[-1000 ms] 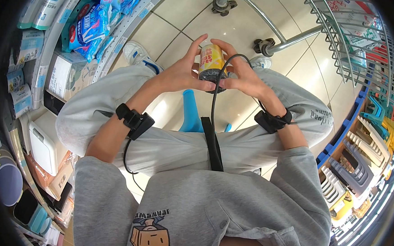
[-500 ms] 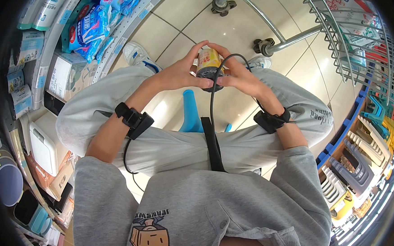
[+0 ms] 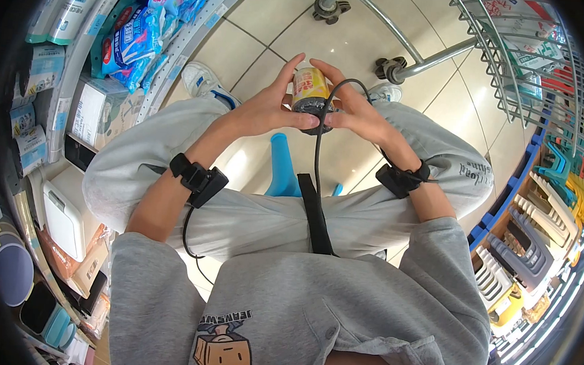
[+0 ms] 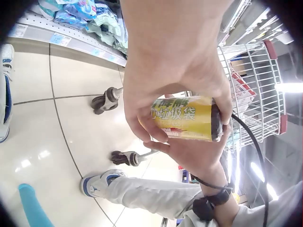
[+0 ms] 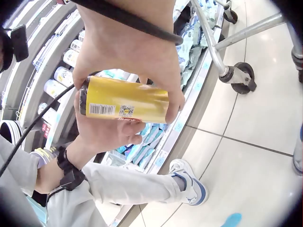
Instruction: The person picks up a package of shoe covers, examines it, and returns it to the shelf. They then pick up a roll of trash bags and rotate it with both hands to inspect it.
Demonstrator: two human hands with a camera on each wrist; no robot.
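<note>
A roll of garbage bags (image 3: 311,83) with a yellow printed label and black ends is held between both hands, above the floor and in front of the body. My left hand (image 3: 263,112) grips it from the left, thumb at the near black end and index finger reaching toward the far end. From the other side, my right hand (image 3: 363,116) holds it the same way. Chinese print on the label (image 4: 182,116) faces the left wrist camera, while a barcode (image 5: 102,109) shows in the right wrist view. A black cable (image 3: 317,150) passes in front of the roll.
Shelves with blue packets (image 3: 137,42) line the left side. A wire shopping cart (image 3: 506,68) stands front right, its caster (image 3: 391,69) near the right shoe. Plastic stools (image 3: 529,237) are stacked at right. A blue object (image 3: 282,165) lies between the legs.
The roll has shifted slightly toward the body and left. The index fingertips came together over its far end half a second ago and are now a little apart again. Both hands stay around it.
</note>
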